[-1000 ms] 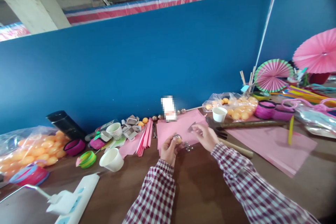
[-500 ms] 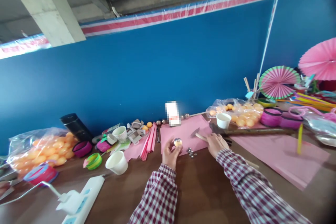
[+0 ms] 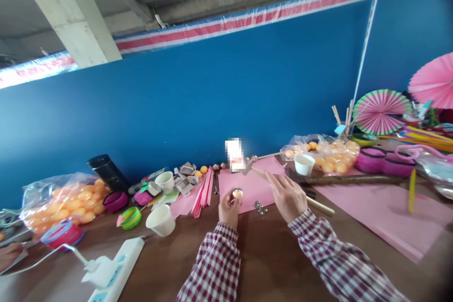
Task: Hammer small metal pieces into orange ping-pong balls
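Note:
My left hand [image 3: 228, 210] is closed, thumb and fingers pinching a shiny silver ball [image 3: 237, 193] with a yellowish patch on its face. The ball is held over the near left edge of a pink paper sheet [image 3: 247, 186]. My right hand [image 3: 288, 198] is over a hammer, its fingers long and fairly straight along the wooden handle [image 3: 321, 206]. The hammer's metal head [image 3: 248, 166] points to the far left, above the sheet. Between my hands lies a small cluster of silver beads or bells [image 3: 261, 207], partly on the sheet's near edge.
White cups [image 3: 161, 220] and a power strip [image 3: 118, 269] are on the left. Bags of orange balls [image 3: 71, 203] stand at both sides. A folded pink sheet [image 3: 382, 217] and a dark rod [image 3: 354, 178] lie right. Another person's hand [image 3: 10, 255] shows at the far left.
My right hand has straightened its fingers, and the hammer has shifted up and to the left. My left hand's silver ball has turned slightly. The view has moved a little.

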### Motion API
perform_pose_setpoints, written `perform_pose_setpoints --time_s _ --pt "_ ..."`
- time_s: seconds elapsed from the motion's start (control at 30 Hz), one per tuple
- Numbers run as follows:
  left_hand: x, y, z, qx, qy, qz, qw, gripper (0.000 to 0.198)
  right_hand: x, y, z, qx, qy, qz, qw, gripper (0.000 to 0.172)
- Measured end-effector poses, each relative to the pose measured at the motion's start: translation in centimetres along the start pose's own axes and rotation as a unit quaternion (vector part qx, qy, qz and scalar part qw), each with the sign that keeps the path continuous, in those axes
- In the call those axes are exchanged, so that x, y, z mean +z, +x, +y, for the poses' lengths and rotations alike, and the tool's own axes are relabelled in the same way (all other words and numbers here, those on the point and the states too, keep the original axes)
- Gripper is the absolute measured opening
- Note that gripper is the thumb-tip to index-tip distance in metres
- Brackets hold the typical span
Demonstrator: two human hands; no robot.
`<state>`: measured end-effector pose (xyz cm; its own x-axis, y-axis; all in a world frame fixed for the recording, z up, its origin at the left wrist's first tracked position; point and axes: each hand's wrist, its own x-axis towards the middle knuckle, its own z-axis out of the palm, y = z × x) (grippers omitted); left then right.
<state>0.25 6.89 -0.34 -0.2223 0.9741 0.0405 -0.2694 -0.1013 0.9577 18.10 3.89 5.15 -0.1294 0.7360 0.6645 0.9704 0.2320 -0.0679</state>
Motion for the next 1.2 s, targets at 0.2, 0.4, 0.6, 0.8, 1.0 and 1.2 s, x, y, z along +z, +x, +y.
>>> perform_pose_setpoints --time_s 0.2,0.4,0.6,0.8,1.0,1.2 --pt "0.45 -0.14 -0.27 -0.004 -0.044 -0.012 0.999 0.045 0.55 -0.34 -0.46 -0.063 0.011 -0.043 0.997 0.045" --pt "0.67 -0.35 0.19 -0.009 -0.063 -0.028 0.998 0.042 0.4 -0.35 -0.75 -0.068 0.023 -0.04 0.997 0.044" --pt "0.71 -0.29 0.4 -0.023 -0.135 -0.036 0.99 0.036 0.52 -0.56 -1.01 -0.028 0.022 -0.024 0.999 0.044" --pt "0.77 -0.37 0.38 -0.046 -0.152 -0.046 0.986 0.035 0.48 -0.51 -1.02 -0.043 0.016 -0.06 0.997 0.044" --pt "0.8 -0.53 0.51 -0.046 -0.167 -0.056 0.983 0.029 0.59 -0.43 -0.96 0.0 0.01 -0.072 0.997 0.042" --pt "0.69 -0.36 0.31 -0.045 -0.197 -0.057 0.978 0.024 0.55 -0.38 -1.03 0.039 0.009 -0.094 0.995 0.04"
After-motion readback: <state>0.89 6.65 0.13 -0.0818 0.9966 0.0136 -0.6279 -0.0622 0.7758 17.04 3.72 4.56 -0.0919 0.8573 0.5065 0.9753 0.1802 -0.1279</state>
